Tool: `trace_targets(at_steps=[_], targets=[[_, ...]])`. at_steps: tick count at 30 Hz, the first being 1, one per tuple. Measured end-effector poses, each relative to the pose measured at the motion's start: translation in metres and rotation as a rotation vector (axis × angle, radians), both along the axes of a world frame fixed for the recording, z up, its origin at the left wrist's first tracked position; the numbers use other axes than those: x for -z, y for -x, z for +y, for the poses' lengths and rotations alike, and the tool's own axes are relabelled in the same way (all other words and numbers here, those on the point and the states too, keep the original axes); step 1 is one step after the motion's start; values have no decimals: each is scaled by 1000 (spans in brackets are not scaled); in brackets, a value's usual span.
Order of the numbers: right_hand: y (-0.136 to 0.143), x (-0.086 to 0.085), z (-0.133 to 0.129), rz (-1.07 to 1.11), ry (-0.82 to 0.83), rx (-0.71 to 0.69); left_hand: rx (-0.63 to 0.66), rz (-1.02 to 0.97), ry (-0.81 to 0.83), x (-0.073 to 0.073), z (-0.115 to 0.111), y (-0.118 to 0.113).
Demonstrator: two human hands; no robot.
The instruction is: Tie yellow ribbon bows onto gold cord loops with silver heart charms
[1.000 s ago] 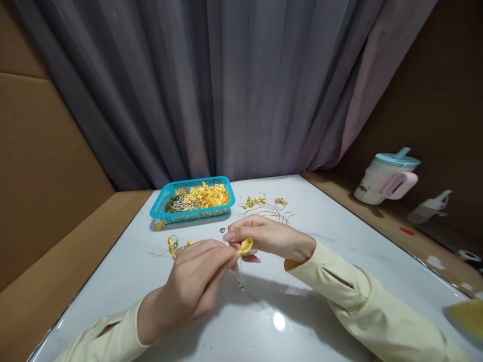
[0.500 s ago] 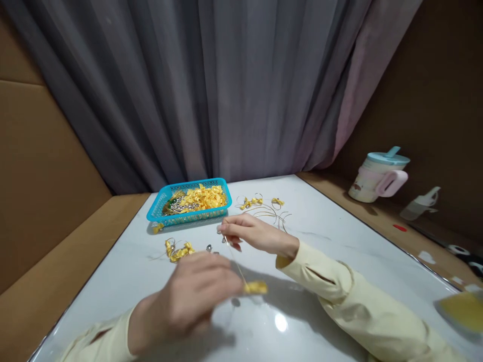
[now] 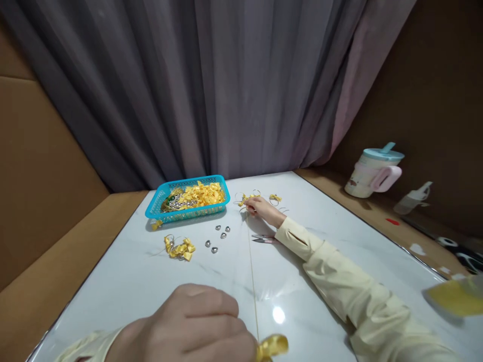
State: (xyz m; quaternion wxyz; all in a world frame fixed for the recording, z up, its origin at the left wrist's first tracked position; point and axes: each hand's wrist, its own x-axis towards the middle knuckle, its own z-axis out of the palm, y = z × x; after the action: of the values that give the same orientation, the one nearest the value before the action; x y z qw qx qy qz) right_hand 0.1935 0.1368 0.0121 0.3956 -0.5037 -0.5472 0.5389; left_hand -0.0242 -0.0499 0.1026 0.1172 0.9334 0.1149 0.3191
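Note:
Close to me, my left hand (image 3: 196, 327) is closed, gripping a yellow ribbon bow (image 3: 274, 346) that pokes out at its right side. A thin gold cord (image 3: 252, 271) stretches from the bow across the table to my right hand (image 3: 264, 211). Its fingertips are pinched on the cord, far forward, beside a few yellow bows on cord loops (image 3: 242, 202). Near that wrist lie thread snips (image 3: 264, 240) with their blades pointing left, partly hidden by the sleeve. Several silver heart-shaped beads (image 3: 223, 235) are scattered between the hands.
A blue basket (image 3: 151, 213) with yellow bows, silver beads and gold cord stands at the back left. In front of it lies a cluster of corded bows (image 3: 183, 249). To the right are a lidded cup (image 3: 372, 173), a squeeze bottle (image 3: 413, 198) and a yellow item (image 3: 455, 296).
My right hand has moved forward, and my left hand has come back toward me with the bow. The cord between them now spans longer. Beads and snips have come into clear view.

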Motion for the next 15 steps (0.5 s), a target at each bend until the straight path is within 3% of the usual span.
trace_targets(at_steps=[2,4,8,11,15], targets=[[-5,1,4,12,17,56,31,47,27,-3,3,1],[-8,1,8,33,29,110,42,-33,48,-4,9,0],[-16,-10,12,106,24,196,-40,-100,193,-3,16,-2],[-27,-35,8,193,-7,222,-124,-143,254,-2,17,-4],[-36,-86,-18,305,-36,193,-225,-174,266,-2,16,-5]])
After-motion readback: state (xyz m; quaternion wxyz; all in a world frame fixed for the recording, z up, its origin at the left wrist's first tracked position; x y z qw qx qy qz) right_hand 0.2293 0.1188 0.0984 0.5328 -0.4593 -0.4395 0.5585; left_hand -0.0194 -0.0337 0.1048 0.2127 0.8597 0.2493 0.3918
